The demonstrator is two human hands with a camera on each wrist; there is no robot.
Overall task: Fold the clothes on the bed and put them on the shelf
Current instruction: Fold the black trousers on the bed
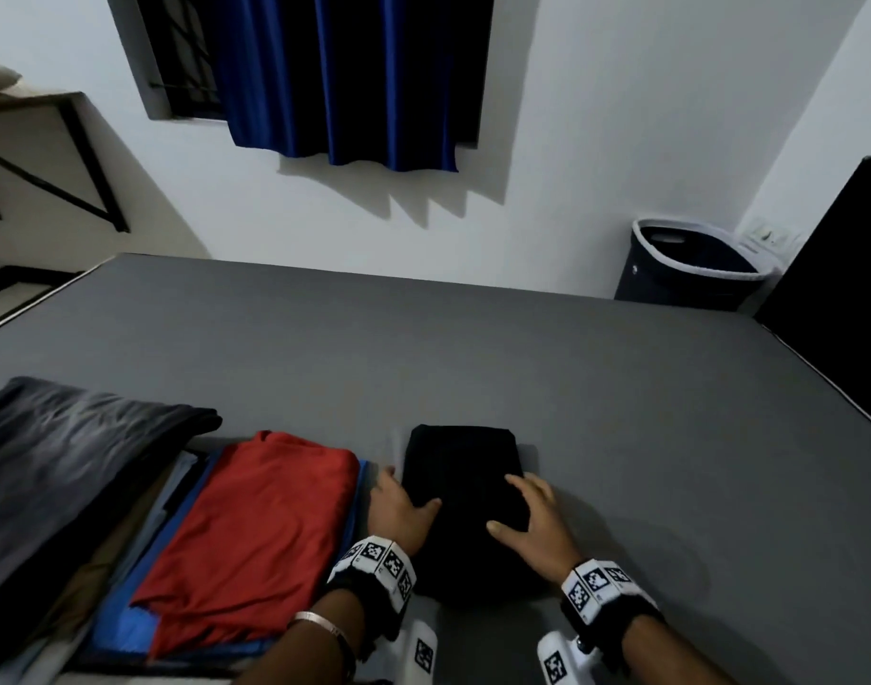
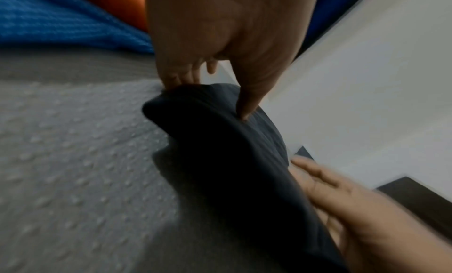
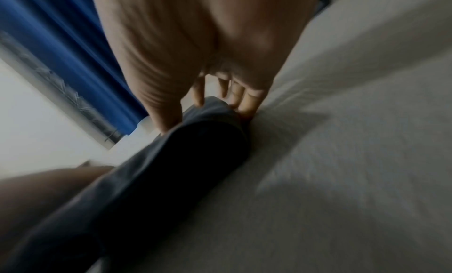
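Grey bed (image 1: 473, 348) with a smooth, taut cover, filling the lower half of the head view. Near the front edge, a folded black garment (image 1: 460, 467) lying flat on the cover. Just to its left, a stack of folded clothes, red garment (image 1: 255, 531) on top and blue garment (image 1: 122, 630) beneath. Further left, a dark grey faded garment (image 1: 53, 457) draped over the stack's far side. Fine raised dots across the cover in the left wrist view.

Both hands (image 1: 473, 516) low, fingers curled.
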